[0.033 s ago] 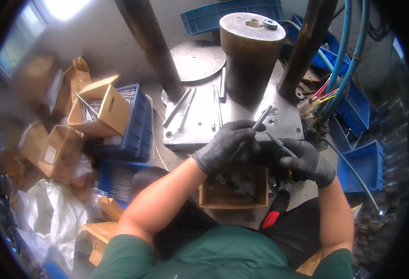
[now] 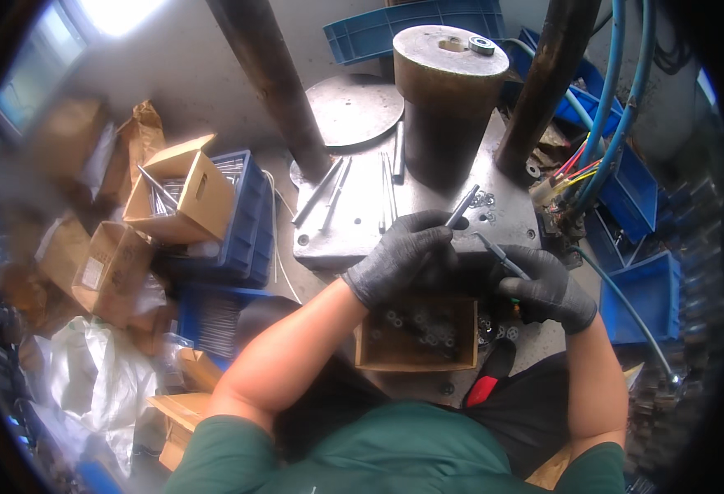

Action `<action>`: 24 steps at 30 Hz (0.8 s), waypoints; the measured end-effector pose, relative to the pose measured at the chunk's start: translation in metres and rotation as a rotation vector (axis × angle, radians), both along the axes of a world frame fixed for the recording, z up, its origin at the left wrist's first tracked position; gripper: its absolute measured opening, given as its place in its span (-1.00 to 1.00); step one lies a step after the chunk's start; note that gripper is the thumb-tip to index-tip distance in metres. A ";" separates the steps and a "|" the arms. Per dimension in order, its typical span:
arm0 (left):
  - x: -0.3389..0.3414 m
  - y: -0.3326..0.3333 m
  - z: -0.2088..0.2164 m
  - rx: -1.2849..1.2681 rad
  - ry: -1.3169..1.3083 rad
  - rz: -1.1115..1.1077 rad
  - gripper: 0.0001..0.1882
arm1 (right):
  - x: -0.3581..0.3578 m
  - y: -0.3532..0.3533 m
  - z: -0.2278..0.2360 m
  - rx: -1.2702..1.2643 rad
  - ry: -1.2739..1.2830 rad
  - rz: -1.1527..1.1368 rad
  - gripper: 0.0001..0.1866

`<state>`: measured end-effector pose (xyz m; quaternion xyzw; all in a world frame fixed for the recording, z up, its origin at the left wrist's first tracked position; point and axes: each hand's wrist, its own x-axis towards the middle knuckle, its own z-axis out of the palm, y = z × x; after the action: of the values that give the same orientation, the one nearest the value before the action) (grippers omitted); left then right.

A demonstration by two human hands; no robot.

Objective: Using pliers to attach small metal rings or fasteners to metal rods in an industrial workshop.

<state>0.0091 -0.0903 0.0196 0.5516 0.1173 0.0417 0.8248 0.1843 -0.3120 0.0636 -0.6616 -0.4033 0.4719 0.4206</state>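
Where the left hand (image 2: 403, 251) closes: around a grey metal shaft (image 2: 465, 202), whose upper end sticks out past the gloved fingers and slants to the upper right, over the near part of the bench (image 2: 329, 244).
Right hand (image 2: 547, 288): curled around a slim metal tool (image 2: 506, 262), its bent tip pointing toward the shaft but apart from it; the inner side of the grip is hidden.
Small rings (image 2: 483, 199): clustered on the bench, just beyond the shaft's end.
Loose rods (image 2: 316, 193): lying on the bench's left half, pointing mostly away from the person.
Thick metal cylinder (image 2: 440, 123): upright at the back of the bench, between two dark columns (image 2: 270, 78), with a ball bearing (image 2: 481, 45) on its top.
Round plate (image 2: 354, 111): behind the left column.
Cardboard box (image 2: 415, 364): below the hands, holding scattered ring-shaped parts (image 2: 433, 331).
Left side: an open carton (image 2: 205, 196) of rods on a blue crate (image 2: 252, 226).
Right side: blue hoses (image 2: 613, 82) and a blue bin (image 2: 660, 288).
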 end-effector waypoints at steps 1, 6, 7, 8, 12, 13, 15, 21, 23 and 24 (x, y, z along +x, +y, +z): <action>0.000 0.001 0.003 0.012 0.000 0.074 -0.48 | 0.005 -0.001 -0.001 0.003 -0.106 0.017 -0.63; -0.014 0.034 0.004 0.272 0.193 0.344 -0.56 | 0.007 -0.005 -0.012 0.105 -0.239 -0.078 -0.65; -0.014 0.037 0.012 0.329 0.265 0.376 -0.55 | 0.008 -0.007 -0.013 0.118 -0.229 -0.112 -0.66; -0.018 0.049 0.002 0.413 0.247 0.402 -0.55 | 0.007 -0.007 -0.011 0.140 -0.218 -0.137 -0.67; -0.031 0.079 -0.030 1.134 0.264 0.593 -0.56 | 0.008 -0.007 -0.007 0.166 -0.177 -0.175 -0.67; -0.033 0.081 -0.025 1.538 0.265 0.592 -0.58 | 0.007 -0.006 -0.005 0.170 -0.153 -0.193 -0.67; -0.030 0.082 -0.015 1.553 0.364 0.555 -0.62 | 0.008 -0.005 -0.003 0.174 -0.130 -0.215 -0.68; -0.034 0.100 -0.021 1.806 0.540 0.527 -0.61 | 0.019 0.000 -0.019 0.214 -0.183 -0.256 -0.73; -0.032 0.103 -0.021 1.833 0.549 0.619 -0.64 | 0.024 0.000 -0.025 0.213 -0.430 -0.253 -0.72; -0.032 0.102 -0.023 1.827 0.544 0.619 -0.64 | 0.026 0.002 -0.031 0.208 -0.436 -0.254 -0.72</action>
<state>-0.0225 0.0118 -0.0032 0.9096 0.3633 0.2010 -0.0170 0.2101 -0.3103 0.0330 -0.7462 -0.4442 0.2179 0.4454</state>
